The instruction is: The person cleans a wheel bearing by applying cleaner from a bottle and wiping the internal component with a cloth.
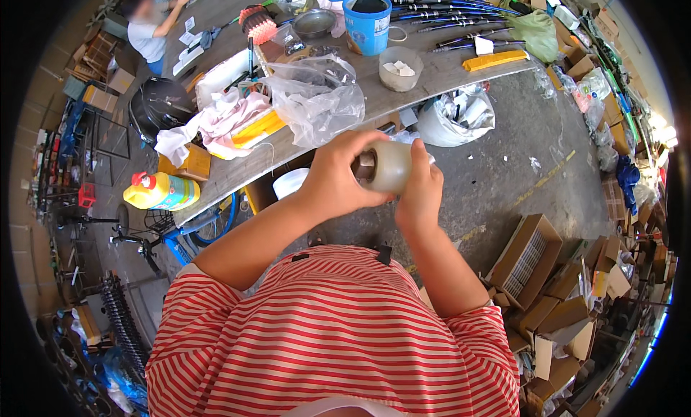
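Note:
A wide roll of clear packing tape with a brown core is held up in front of my chest, off the table's near edge. My left hand is wrapped round its left side, with the fingers over the top and the thumb below, beside the core's opening. On the other side, my right hand grips the roll, its thumb and fingers pressed along the outer face. Whether a loose tape end is pulled out cannot be seen. A crumpled clear plastic bag lies on the table just beyond my left hand.
The long table bears blue-black fishing rods, a blue bucket, a plastic tub and a yellow-labelled bottle. A white sack stands below its edge. Cardboard boxes crowd the right. Another person works far left.

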`<state>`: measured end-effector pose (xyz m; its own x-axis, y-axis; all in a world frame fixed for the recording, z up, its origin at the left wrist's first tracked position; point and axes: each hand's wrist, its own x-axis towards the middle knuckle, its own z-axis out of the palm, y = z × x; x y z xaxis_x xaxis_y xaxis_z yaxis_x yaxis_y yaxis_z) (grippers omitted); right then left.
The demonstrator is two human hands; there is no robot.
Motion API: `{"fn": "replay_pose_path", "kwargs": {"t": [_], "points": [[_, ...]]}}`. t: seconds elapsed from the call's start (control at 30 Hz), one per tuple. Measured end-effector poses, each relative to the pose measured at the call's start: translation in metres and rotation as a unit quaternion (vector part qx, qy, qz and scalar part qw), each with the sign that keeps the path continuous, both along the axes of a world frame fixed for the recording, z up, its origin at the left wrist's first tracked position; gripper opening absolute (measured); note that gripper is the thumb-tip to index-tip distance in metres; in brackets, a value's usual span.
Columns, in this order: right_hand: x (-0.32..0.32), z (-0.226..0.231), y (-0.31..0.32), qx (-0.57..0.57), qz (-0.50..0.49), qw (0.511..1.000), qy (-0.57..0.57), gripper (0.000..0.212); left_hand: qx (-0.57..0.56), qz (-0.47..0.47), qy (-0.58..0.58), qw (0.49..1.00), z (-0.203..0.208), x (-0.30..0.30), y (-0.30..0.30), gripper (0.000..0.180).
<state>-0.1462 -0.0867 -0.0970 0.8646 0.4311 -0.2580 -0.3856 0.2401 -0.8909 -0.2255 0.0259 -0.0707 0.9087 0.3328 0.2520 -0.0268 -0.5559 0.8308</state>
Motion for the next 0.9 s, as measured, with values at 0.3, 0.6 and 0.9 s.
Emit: {"fn": "replay_pose_path", "kwargs": {"t": [0.3,0.6,0.9], "points": [[0.002,-0.007,0.002,0.054,0.036,0.998,0.0,0.04,-0.078,0.016,0.013,0.997,-0.004,-0.004,0.004,0.073],[-0.009,-0.011,0.005,0.012,-0.015,0.982,-0.186,0.033,-0.43,-0.001,0.122,0.894,0.004,0.004,0.009,0.052],[0.008,0.004,0.007,0.096,0.043,0.988,0.112,0.04,-0.007,-0.002,-0.101,0.995,-0.011,-0.005,0.007,0.083]]}}
